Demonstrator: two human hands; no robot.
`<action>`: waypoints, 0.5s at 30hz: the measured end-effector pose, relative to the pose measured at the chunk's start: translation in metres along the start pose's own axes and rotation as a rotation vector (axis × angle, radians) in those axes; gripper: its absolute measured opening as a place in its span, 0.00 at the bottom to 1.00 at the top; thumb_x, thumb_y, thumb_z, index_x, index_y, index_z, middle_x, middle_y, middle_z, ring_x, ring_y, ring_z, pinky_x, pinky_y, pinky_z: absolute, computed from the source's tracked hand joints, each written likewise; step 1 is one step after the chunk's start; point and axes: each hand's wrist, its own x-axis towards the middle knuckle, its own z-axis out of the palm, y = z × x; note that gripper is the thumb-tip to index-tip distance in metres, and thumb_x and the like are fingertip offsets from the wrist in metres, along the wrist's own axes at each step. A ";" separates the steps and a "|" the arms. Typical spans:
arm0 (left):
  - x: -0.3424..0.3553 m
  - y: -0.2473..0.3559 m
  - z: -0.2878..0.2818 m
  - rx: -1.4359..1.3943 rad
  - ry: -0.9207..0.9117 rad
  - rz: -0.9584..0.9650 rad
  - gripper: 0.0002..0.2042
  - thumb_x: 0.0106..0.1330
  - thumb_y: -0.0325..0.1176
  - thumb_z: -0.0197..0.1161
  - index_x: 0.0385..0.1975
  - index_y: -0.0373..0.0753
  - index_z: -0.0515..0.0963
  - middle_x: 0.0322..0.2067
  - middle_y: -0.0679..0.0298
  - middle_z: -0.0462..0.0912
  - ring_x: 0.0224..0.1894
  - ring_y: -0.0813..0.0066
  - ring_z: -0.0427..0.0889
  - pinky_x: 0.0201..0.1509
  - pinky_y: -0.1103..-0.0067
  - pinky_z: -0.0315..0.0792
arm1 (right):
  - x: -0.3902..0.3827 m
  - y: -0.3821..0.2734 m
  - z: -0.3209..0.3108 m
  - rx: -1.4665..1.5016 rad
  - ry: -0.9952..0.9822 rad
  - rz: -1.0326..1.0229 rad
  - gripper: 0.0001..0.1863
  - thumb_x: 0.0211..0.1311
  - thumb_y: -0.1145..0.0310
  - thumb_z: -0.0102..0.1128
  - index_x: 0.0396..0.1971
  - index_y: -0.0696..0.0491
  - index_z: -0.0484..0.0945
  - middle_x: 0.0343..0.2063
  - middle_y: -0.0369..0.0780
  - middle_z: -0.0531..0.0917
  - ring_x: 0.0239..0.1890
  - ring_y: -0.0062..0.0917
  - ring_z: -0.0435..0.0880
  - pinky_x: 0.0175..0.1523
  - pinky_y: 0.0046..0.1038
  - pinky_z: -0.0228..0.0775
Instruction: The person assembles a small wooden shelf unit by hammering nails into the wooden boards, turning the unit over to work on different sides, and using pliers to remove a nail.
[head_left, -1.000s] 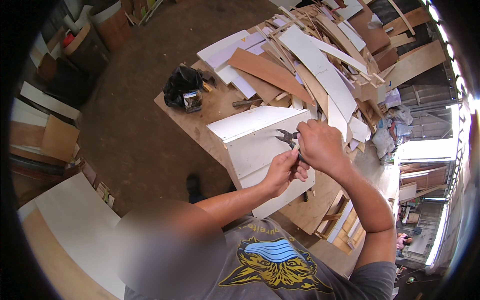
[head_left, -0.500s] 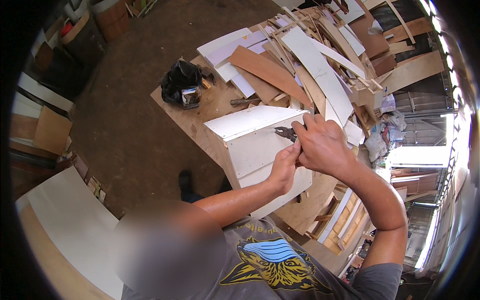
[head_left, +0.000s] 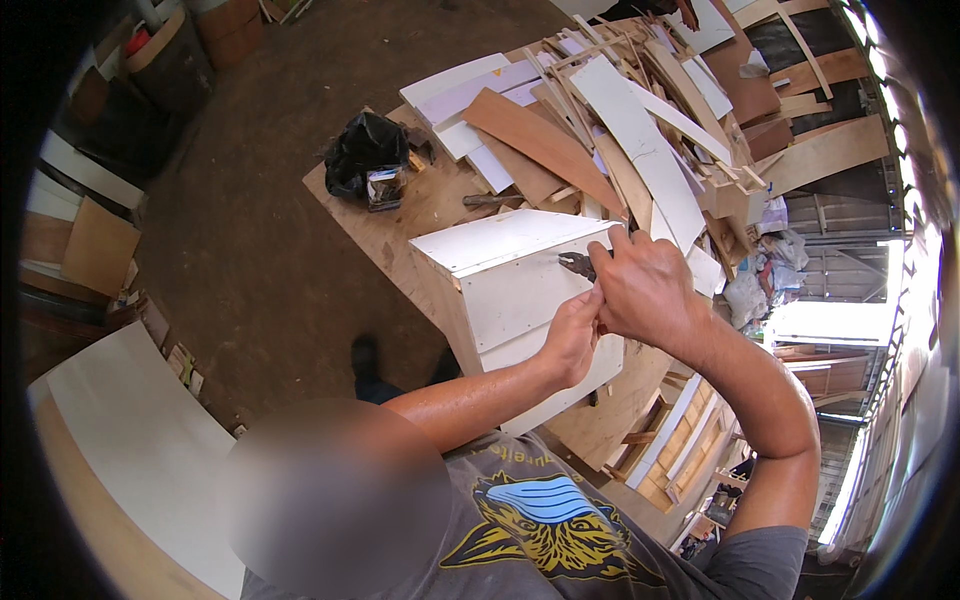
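Note:
Dark metal pliers [head_left: 577, 264] have their jaws over the top panel of a white box-like wooden piece [head_left: 510, 300]. My right hand [head_left: 648, 285] wraps round the pliers from above and hides most of the handles. Close against it, my left hand [head_left: 570, 340] is closed with its thumb up, at the handle end; its grip is partly hidden. The white piece has angled sides, with small dark dots along its panel edges. Whether the jaws hold anything is too small to tell.
The piece rests on a wooden worktable [head_left: 345, 215]. A black plastic bag [head_left: 365, 155] and a small open box [head_left: 384, 188] are at its left corner. Beyond lies a heap of offcuts, including a brown board [head_left: 540, 145] and a long white board [head_left: 640, 150]. Large curved sheets [head_left: 140, 430] stand at left.
The pliers' jaws have shifted slightly to the right across the white panel. Both hands keep nearly the same hold, and the view has moved a little.

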 end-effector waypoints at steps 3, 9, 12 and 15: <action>0.005 -0.002 -0.008 -0.065 -0.057 -0.024 0.15 0.85 0.37 0.49 0.58 0.34 0.76 0.54 0.62 0.86 0.56 0.74 0.84 0.67 0.73 0.73 | 0.005 0.003 0.002 0.021 0.008 -0.023 0.14 0.41 0.65 0.76 0.28 0.58 0.85 0.30 0.45 0.83 0.30 0.35 0.89 0.32 0.33 0.82; 0.002 -0.002 0.000 -0.128 0.002 0.010 0.16 0.85 0.37 0.50 0.60 0.33 0.75 0.56 0.61 0.85 0.58 0.75 0.84 0.67 0.73 0.75 | 0.008 0.000 -0.001 0.054 -0.003 -0.055 0.13 0.41 0.67 0.75 0.26 0.60 0.86 0.27 0.45 0.83 0.28 0.36 0.88 0.31 0.35 0.83; 0.000 0.006 0.007 -0.091 0.031 0.050 0.17 0.87 0.43 0.47 0.52 0.37 0.78 0.47 0.66 0.85 0.49 0.79 0.82 0.59 0.76 0.75 | 0.004 -0.002 -0.001 -0.023 -0.170 -0.012 0.25 0.47 0.61 0.73 0.45 0.59 0.86 0.35 0.42 0.84 0.35 0.33 0.88 0.33 0.33 0.80; 0.006 0.004 0.001 -0.103 -0.007 0.055 0.15 0.86 0.41 0.50 0.52 0.37 0.79 0.48 0.66 0.85 0.50 0.80 0.81 0.61 0.76 0.73 | -0.004 -0.002 0.009 -0.135 0.042 -0.146 0.33 0.48 0.61 0.73 0.56 0.61 0.82 0.37 0.40 0.82 0.40 0.30 0.83 0.38 0.27 0.73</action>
